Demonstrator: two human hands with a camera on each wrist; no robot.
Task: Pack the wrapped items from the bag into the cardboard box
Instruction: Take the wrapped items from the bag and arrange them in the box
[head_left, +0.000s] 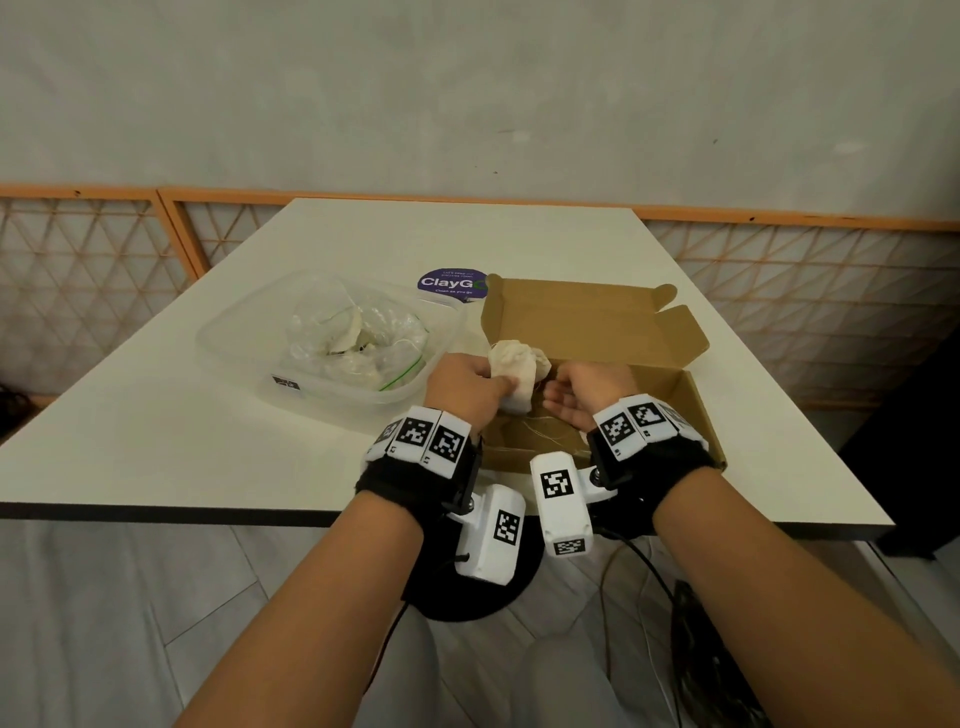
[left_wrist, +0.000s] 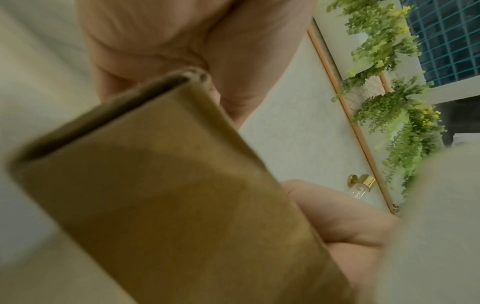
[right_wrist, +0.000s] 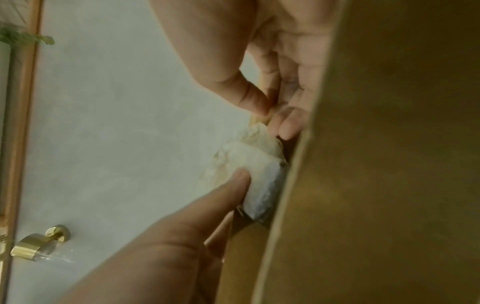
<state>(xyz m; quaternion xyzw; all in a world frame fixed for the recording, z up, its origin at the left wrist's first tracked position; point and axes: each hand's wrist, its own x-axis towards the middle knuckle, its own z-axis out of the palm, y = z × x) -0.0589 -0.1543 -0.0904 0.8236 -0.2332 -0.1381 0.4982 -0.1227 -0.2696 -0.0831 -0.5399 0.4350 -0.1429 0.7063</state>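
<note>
A person's left hand (head_left: 464, 387) grips a paper-wrapped item (head_left: 519, 375) over the left end of the open cardboard box (head_left: 670, 387), thumb pressed against the wrapping, apparently to steady the bundle as it goes in. The right hand (head_left: 584, 392) sits just beside it inside the box; from the right wrist view its thumb and fingertips (right_wrist: 291, 127) pinch the twisted top of the wrapper, likely guiding the item down against the box wall. The box lies near the front edge of the table (head_left: 156, 457), right of centre, its lid (head_left: 582, 317) folded back toward the far edge so the cavity is open to both hands. To its left, a clear plastic tub (head_left: 234, 343) holds the zip bag (head_left: 358, 338) with more wrapped pieces, kept within easy reach. A purple sticker (head_left: 451, 283) shows on the table behind the box's far left corner. Packing appears to be at an early stage.
</note>
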